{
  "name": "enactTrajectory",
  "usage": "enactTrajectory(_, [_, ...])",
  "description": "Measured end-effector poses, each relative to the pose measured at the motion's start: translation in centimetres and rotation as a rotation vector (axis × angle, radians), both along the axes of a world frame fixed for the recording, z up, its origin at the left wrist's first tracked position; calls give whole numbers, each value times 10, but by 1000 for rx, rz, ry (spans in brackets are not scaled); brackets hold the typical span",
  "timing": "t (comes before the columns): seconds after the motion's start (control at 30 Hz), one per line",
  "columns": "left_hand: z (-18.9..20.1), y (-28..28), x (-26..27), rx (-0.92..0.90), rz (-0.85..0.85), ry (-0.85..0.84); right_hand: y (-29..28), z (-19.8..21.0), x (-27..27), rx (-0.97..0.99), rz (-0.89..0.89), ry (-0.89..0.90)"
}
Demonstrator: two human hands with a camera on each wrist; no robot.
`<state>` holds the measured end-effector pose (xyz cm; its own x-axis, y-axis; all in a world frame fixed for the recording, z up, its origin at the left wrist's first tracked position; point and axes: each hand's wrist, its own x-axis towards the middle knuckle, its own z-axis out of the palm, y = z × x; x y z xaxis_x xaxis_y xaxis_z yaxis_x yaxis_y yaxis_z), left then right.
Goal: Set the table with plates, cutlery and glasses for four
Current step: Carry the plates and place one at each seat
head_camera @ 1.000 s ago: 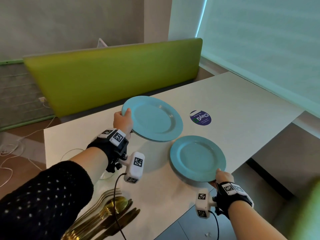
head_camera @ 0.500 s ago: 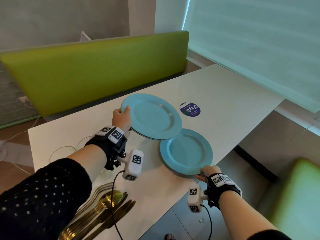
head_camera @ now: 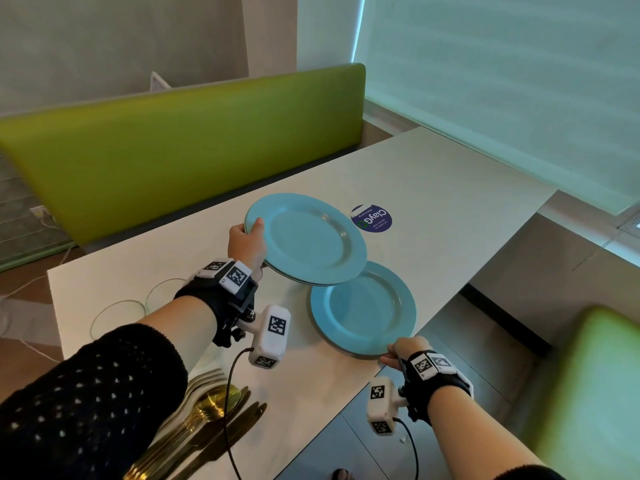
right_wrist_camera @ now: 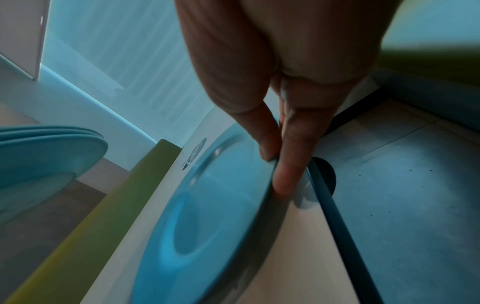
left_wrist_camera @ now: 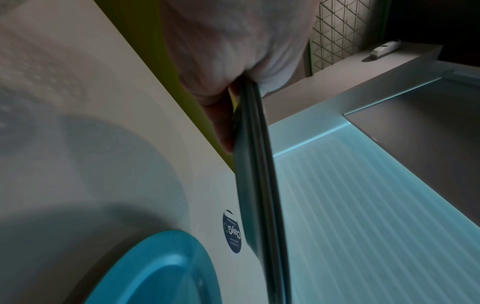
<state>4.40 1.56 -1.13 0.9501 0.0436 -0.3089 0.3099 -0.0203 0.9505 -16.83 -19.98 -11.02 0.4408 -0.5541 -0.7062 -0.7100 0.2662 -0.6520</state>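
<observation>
A person's left hand (head_camera: pixel 246 244) grips a stack of blue plates (head_camera: pixel 306 238) by its near rim, thumb on top, fingers curled beneath, holding it in the air above a white table (head_camera: pixel 450 188). The left wrist view shows the stack (left_wrist_camera: pixel 259 174) edge-on — at least two rims, perhaps three; the count is hard to read.

The right hand (head_camera: pixel 401 351) pinches the near rim of a single blue plate (head_camera: pixel 363 310), thumb on the upper face and fingers under the edge, at the table's near-right edge. In the right wrist view the thumb and a finger (right_wrist_camera: pixel 288 168) clamp the rim of this plate (right_wrist_camera: pixel 207 226); whether it lies flat on the tabletop or sits slightly raised cannot be told. The raised stack overlaps the single plate's far-left edge in the head view.

Gold cutlery (head_camera: pixel 207 420) — forks, a spoon, knives — lies bunched at the table's near-left corner. Two clear glasses (head_camera: pixel 117 317) stand just beyond it, behind the left forearm. A dark round sticker (head_camera: pixel 372 218) sits on the tabletop beside the stack, and a green bench back (head_camera: pixel 173 150) runs along the table's far side.
</observation>
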Motion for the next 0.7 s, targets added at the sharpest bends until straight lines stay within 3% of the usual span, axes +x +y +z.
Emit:
enactTrajectory(0.23, [5, -8, -2, -12, -30, 7, 1, 4, 10, -18, -27, 166])
enactTrajectory(0.4, [12, -17, -5, -24, -61, 13, -21, 26, 13, -131, 57, 183])
enactTrajectory(0.57, [14, -30, 0, -57, -91, 6, -44, 55, 16, -172, 7, 169])
enactTrajectory(0.7, [25, -37, 1, -96, -115, -21, -31, 38, 13, -121, 115, 217])
